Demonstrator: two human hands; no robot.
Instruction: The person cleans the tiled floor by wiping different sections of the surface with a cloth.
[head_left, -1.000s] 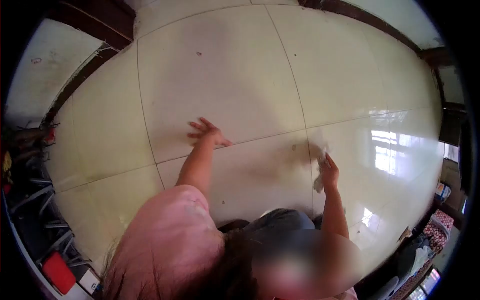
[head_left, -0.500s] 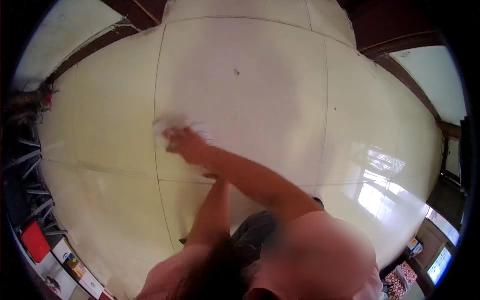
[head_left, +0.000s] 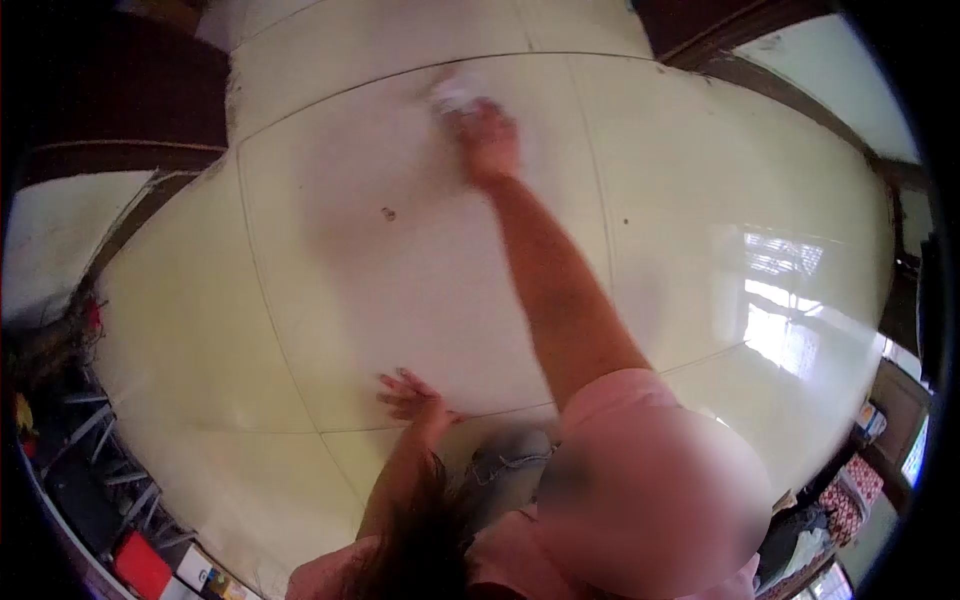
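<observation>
The right hand is stretched far out over the floor, blurred, its fingers bent over a crumpled white cloth; how tightly they grip cannot be told. The cloth lies on the pale tiled floor, at the far end of the middle tile, close to a dark joint line. The left hand is nearer and to the left, empty and open with fingers spread, resting on the same tile near its near edge. Between the two hands, slightly left, is a small brown speck; a smaller dark spot sits on the tile to the right. Farther right, a bright window reflection shines on the floor. At the near left edge are a red object and metal legs; at the near right, a red-and-white patterned item.
</observation>
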